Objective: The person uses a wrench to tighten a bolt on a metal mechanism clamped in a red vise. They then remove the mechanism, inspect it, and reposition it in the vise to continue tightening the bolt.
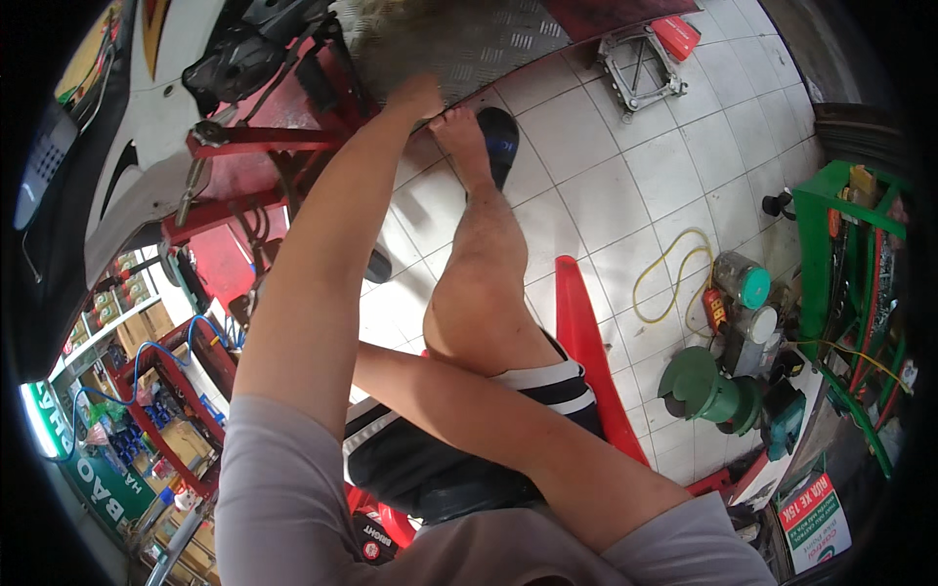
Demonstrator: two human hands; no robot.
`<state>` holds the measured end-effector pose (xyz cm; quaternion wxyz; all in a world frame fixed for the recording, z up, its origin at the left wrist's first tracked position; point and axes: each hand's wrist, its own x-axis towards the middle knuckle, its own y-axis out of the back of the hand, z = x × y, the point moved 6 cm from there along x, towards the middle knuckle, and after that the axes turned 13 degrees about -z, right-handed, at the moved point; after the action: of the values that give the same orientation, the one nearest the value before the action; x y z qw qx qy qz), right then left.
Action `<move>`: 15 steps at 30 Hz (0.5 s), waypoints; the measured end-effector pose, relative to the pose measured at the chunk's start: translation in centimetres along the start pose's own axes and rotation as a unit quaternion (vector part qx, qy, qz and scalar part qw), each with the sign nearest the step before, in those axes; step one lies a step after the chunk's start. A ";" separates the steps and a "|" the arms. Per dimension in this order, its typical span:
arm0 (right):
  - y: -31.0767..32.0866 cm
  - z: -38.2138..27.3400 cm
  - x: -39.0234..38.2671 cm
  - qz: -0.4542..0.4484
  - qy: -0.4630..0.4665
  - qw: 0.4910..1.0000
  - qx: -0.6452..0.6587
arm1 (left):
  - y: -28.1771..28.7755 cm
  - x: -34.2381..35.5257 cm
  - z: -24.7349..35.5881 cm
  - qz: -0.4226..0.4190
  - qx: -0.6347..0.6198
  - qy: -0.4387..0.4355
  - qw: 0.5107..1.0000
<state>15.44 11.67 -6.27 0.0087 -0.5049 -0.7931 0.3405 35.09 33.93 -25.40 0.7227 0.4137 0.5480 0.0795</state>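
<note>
White floor tiles [606, 195] spread around you; the motorbike [181, 73] stands at your left, the treadplate [459, 49] ahead. Work done or left can't be judged. Left hand [415, 98]: by the treadplate's edge, grip unclear. Right hand: hidden, state unknown.

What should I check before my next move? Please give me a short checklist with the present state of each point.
1. Left hand in view: ok, it is by the edge of the metal tread plate.
2. Left hand's grip: cannot tell, too small and blurred.
3. Right hand in view: not ok, it is hidden behind the left forearm.
4. Bare foot well apart from the left hand: not ok, the toes are close beside it.
5. Toes on the dark sandal: not ok, they reach past its side.
6. Yellow cord away from the foot: ok, it lies off to the right.
</note>
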 end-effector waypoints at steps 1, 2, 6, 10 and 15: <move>-0.3 0.3 -0.2 -0.011 -0.003 1.000 0.006 | -0.7 0.5 -0.2 0.011 0.002 0.000 1.000; -0.5 0.2 -0.2 -0.019 -0.003 1.000 0.011 | -0.9 0.5 -0.7 0.024 0.008 0.002 1.000; -2.5 1.2 -0.3 -0.064 -0.003 0.997 0.040 | -0.3 -0.5 -1.1 -0.042 0.095 -0.058 0.993; 0.6 1.6 1.8 -0.042 0.033 0.991 0.121 | 7.1 -7.9 6.4 -0.149 0.073 -0.094 0.982; 1.2 4.0 2.1 -0.089 0.047 0.977 0.189 | 16.6 -26.6 5.1 0.185 -0.044 -0.273 0.943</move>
<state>13.98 11.53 -10.66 0.1715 -0.4374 -0.7548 0.4578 34.77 26.90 5.55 0.8347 0.4812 0.2393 0.1203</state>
